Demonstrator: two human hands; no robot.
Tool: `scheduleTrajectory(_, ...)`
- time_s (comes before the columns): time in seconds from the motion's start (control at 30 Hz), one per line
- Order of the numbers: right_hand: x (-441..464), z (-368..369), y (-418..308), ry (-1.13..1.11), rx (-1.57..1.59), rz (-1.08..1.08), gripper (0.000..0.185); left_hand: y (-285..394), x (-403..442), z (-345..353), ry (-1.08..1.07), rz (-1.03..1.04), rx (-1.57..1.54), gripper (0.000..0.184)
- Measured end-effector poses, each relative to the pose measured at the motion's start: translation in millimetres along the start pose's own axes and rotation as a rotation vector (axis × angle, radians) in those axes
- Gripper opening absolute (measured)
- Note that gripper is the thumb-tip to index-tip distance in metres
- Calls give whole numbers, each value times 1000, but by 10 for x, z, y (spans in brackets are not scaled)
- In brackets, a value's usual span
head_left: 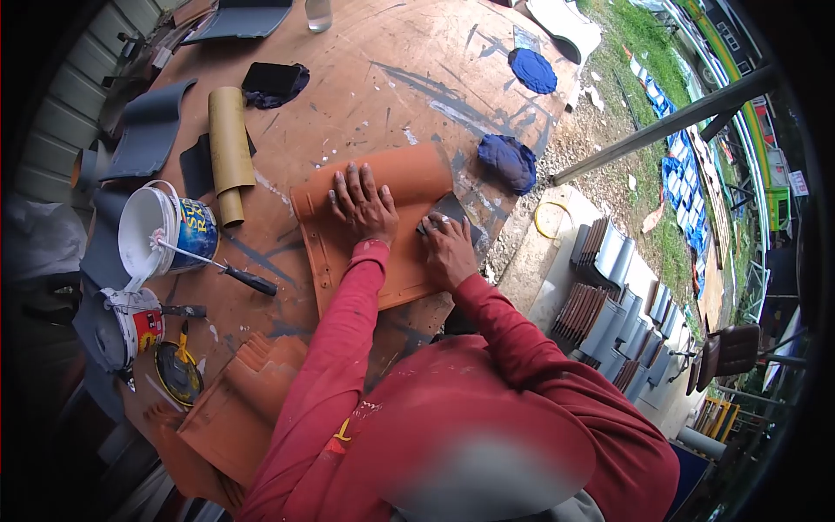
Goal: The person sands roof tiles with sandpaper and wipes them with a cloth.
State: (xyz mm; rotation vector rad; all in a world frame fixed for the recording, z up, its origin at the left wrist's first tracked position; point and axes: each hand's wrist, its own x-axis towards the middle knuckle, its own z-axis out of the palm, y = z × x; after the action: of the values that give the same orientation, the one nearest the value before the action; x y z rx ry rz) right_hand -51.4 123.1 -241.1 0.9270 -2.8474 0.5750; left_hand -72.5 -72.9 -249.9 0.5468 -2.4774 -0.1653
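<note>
An orange clay roof tile [409, 178] lies on the wooden table in front of me, its curved ridge on the far side. My left hand [365, 204] rests flat on the tile's upper left part, fingers spread. At the tile's right edge, my right hand [450, 252] has its fingers bent over a dark sheet of sandpaper [452, 209]. Part of that sheet is hidden under the fingers. A bunched dark blue cloth [507, 163] sits just beyond the tile's right corner.
Left of the tile are a brown roll [230, 143], a white paint bucket [148, 226] with a long-handled tool, and a second paint tub [130, 326]. Orange tiles [235, 400] are stacked nearer me. Stacked grey tiles [609, 252] stand beyond the table at right, near a slanting metal post [652, 135].
</note>
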Motion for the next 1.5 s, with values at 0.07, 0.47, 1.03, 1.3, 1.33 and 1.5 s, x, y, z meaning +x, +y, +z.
scheduleTrajectory(0.07, 48, -187, 15, 69, 47, 105, 47, 7, 8, -17, 0, -17, 14, 56)
scheduleTrajectory(0.47, 1388, -97, 387, 42, -6, 114, 41, 6, -5, -3, -50, -24, 6, 58)
scheduleTrajectory(1.03, 1070, -205, 546, 32, -41, -40, 43, 26, 10, -15, 5, -40, -17, 55)
scheduleTrajectory(1.3, 2087, -325, 754, -323, 48, 37, 33, 61, 19, -7, -19, -35, 64, 56)
scheduleTrajectory(1.33, 2148, -328, 771, -514, -15, 71, 34, 59, 17, -10, -25, -40, 71, 57)
scheduleTrajectory(1.5, 1521, -409, 801, -105, 212, -182, 35, 61, 58, 2, -9, -19, 77, 55)
